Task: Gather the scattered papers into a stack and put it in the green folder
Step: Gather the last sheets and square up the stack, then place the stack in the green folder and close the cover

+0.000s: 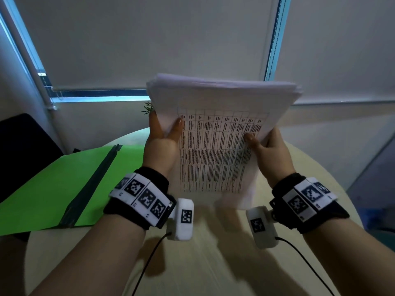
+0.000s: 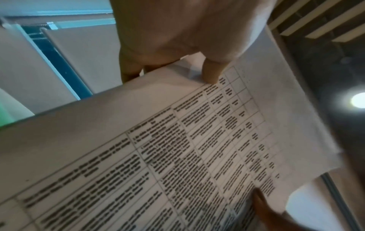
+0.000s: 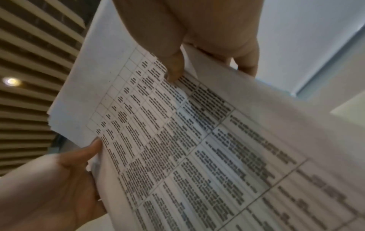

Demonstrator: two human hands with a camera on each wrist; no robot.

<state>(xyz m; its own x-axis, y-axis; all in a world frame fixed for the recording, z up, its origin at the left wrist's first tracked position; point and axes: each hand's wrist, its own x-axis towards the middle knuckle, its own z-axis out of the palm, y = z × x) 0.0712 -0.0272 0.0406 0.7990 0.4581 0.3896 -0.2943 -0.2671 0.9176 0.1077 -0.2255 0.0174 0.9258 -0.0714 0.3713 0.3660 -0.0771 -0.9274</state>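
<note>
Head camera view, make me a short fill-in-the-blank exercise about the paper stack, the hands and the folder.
1. The stack of white printed papers is held upright by ____ hands, the left hand and the right hand.
2. The front sheet is printed with a ____ of text.
3. The green folder lies ____ on the round beige table.
4. The folder is on the person's ____ side.

Missing words: both; table; open; left
</note>
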